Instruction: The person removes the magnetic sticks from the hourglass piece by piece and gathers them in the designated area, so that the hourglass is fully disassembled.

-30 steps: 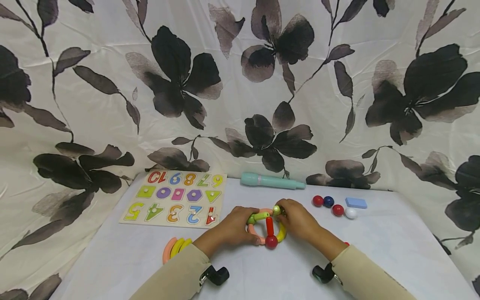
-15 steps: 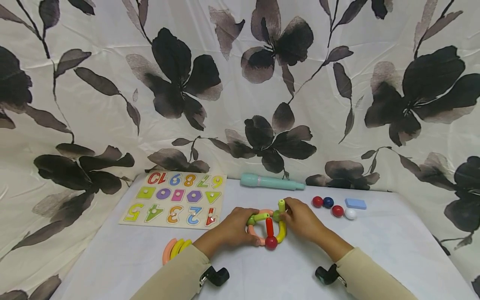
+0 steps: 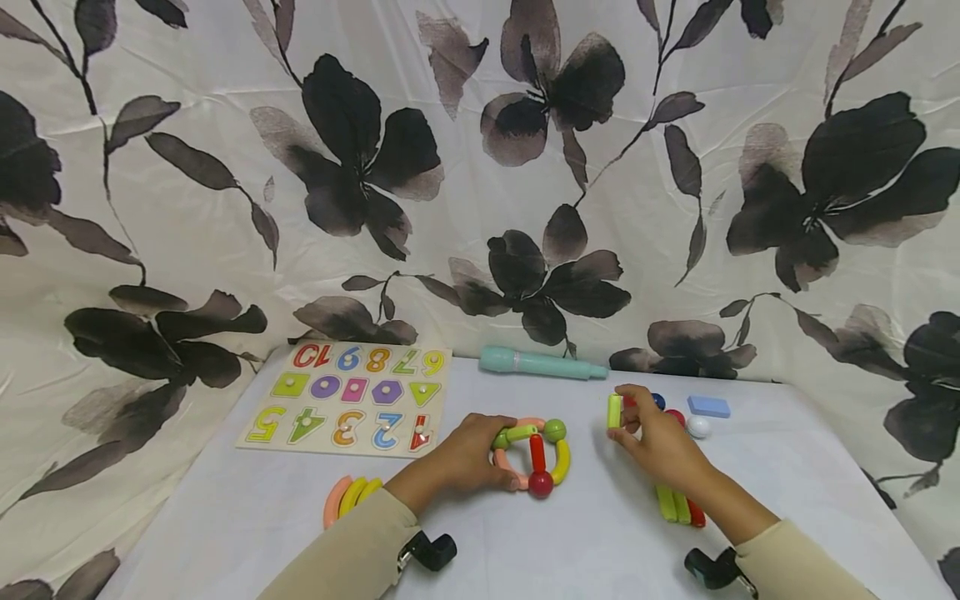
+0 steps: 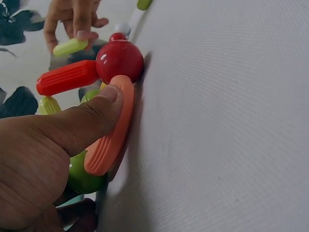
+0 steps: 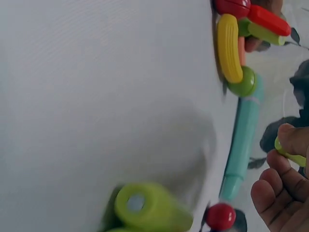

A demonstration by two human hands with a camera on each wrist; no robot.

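My left hand (image 3: pixel 476 454) grips the left side of a ring of magnetic sticks and balls, its thumb along a pink curved stick (image 4: pixel 110 140). A red ball (image 3: pixel 541 484) at the ring's near side carries a raised red stick (image 4: pixel 67 78). On the right, a yellow curved stick (image 3: pixel 562 462) meets a bare green ball (image 3: pixel 555 430). One light green stick (image 3: pixel 522 432) leans up from a second green ball, partly hidden by my fingers. Away to the right, my right hand (image 3: pixel 660 437) pinches another light green stick (image 3: pixel 614 412) between thumb and fingers, apart from the ring.
A number puzzle board (image 3: pixel 345 400) lies at the back left, a teal tube (image 3: pixel 542 363) at the back. Pink and yellow curved sticks (image 3: pixel 350 497) lie at left. Right of the ring are loose balls, a blue block (image 3: pixel 708 407) and green sticks (image 3: pixel 672 505) beside a red one.
My right hand has lifted the light green stick off the ring's right green ball and carried it to the right. My left hand has stayed on the ring.
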